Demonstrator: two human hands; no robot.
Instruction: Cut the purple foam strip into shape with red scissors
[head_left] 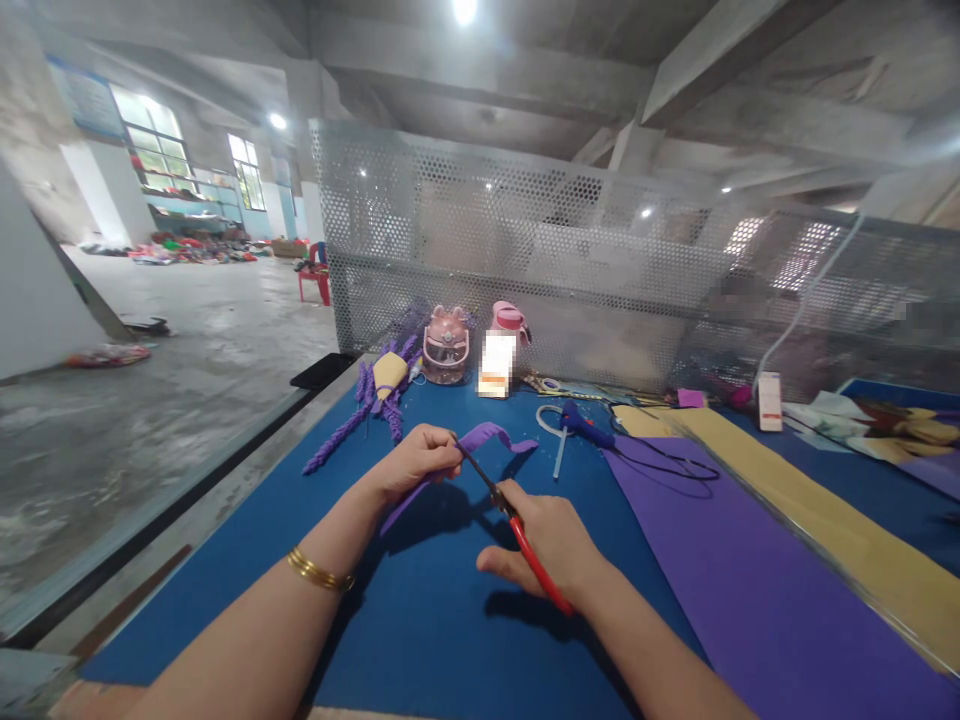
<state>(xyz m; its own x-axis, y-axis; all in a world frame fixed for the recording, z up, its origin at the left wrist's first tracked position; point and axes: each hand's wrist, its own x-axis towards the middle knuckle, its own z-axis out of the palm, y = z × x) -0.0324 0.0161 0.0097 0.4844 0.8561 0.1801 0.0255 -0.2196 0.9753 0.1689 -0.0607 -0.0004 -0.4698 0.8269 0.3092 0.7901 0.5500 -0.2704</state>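
Observation:
Between the fingers of my left hand (pixel 424 462), which wears gold bangles at the wrist, is pinched a purple strip (pixel 495 436). One end of the strip curls away to the right, and the other hangs below the hand. My right hand (pixel 551 535) is closed on red-handled scissors (pixel 531 552), its thumb stretched to the left. The dark blades point up and left and meet the strip right at my left fingers. Whether the blades are parted is too small to tell. Both hands are above the blue tabletop (pixel 420 640).
A purple sheet (pixel 720 540) and yellow sheets (pixel 810 500) lie on the right. Behind my hands are a blue glue gun (pixel 585 425) with its cord, a pink clear-sided container (pixel 446 348) and a lit phone (pixel 496 362). Purple braided stems (pixel 337 440) lie at the left edge. A perforated metal screen (pixel 510 240) stands behind.

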